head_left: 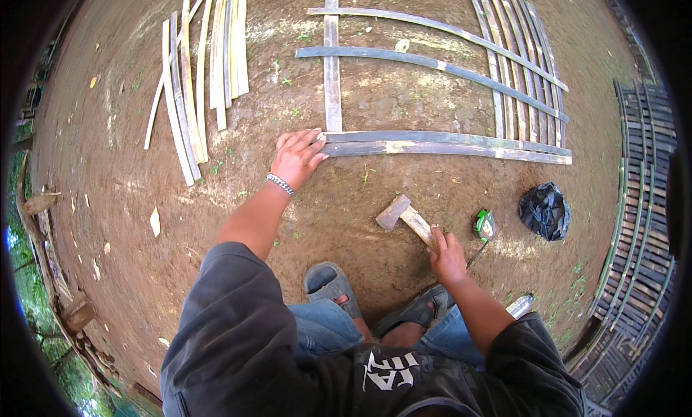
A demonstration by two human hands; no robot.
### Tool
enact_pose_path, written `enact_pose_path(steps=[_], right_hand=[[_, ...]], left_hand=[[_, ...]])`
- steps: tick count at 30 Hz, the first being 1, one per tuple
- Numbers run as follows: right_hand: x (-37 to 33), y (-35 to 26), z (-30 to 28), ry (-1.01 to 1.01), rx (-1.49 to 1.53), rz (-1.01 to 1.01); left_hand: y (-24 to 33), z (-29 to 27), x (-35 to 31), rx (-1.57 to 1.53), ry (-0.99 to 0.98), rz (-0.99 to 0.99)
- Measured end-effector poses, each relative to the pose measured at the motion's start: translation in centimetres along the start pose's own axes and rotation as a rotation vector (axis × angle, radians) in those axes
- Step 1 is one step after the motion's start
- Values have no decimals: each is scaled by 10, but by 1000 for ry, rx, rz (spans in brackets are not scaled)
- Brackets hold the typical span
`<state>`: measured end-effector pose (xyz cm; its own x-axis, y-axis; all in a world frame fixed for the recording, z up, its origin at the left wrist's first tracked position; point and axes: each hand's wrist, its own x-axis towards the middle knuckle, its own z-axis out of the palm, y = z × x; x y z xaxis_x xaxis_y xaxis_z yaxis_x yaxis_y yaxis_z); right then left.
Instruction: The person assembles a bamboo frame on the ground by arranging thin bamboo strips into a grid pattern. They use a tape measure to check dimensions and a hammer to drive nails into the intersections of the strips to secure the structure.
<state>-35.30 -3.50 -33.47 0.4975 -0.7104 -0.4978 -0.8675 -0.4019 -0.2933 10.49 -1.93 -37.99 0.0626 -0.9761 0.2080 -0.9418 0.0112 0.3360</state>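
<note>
My left hand is closed around the left ends of two bamboo slats that lie side by side along the near edge of a flat slatted frame. An upright slat meets them close to my fingers. Two more long slats cross the frame farther away, over several closely set strips on its right side. In my right hand is a hatchet, gripped by its wooden handle. Its metal head points up and left, just above the ground and apart from the slats.
Several loose bamboo strips lie on the dirt at the far left. Right of the hatchet are a green tape measure and a black plastic bag. A bamboo slat structure borders the right side. My sandalled feet are below.
</note>
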Motion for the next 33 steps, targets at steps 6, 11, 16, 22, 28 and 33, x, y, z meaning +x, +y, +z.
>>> enact_pose_path(steps=[6,11,16,22,28,33], right_hand=[[-7,0,1,124,-11,-54],[-2,24,-37,421,-146,88],[7,69,-57,384,-130,369],[12,85,-63,248,-7,377],[32,41,-60,436,610,336],[56,-57,-78,17,1248,73]], left_hand=[[2,-4,-1,15,-51,-8],[5,3,-6,27,-45,-37],[15,-7,-1,76,-134,-79],[23,-23,13,111,-222,-129],[93,-34,41,-251,-204,19],[184,-8,37,-1360,-716,-302]])
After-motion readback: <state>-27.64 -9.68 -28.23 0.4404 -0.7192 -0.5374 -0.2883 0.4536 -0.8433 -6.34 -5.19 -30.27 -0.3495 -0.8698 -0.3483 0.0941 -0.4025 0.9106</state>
